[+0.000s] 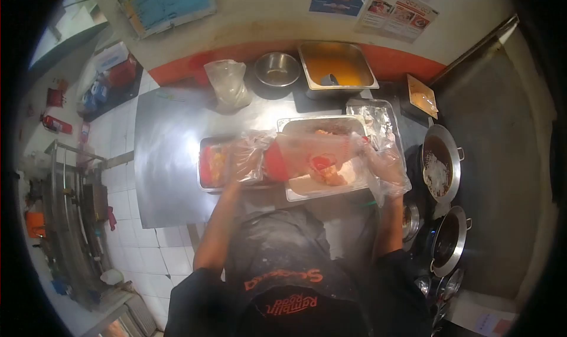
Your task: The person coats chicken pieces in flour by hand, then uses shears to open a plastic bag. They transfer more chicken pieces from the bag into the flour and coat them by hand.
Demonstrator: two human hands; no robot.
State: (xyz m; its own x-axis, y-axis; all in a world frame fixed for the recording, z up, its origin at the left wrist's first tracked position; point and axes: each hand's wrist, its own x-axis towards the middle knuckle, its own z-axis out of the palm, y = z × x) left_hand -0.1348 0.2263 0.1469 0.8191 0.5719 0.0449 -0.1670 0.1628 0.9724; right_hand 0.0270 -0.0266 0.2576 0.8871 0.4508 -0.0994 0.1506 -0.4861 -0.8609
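Note:
My left hand [248, 158], in a clear plastic glove, is over the right part of a small metal tray [202, 183] that holds pieces of food and something red. My right hand [387, 164], also gloved in clear plastic, is at the right edge of a larger metal pan [295, 196] with pale powder in it. Between the hands stretches a translucent plastic bag [304, 151] with red parts, blurred by motion. Food pieces [326, 170] show in or behind it. The fingers of both hands are smeared and hard to make out.
Along the wall stand a bag of white material [228, 86], a round steel bowl [277, 70] and a deep pan of orange liquid [335, 65]. A foil-lined tray [378, 114] lies behind the right hand. Two woks [440, 167] are at the right.

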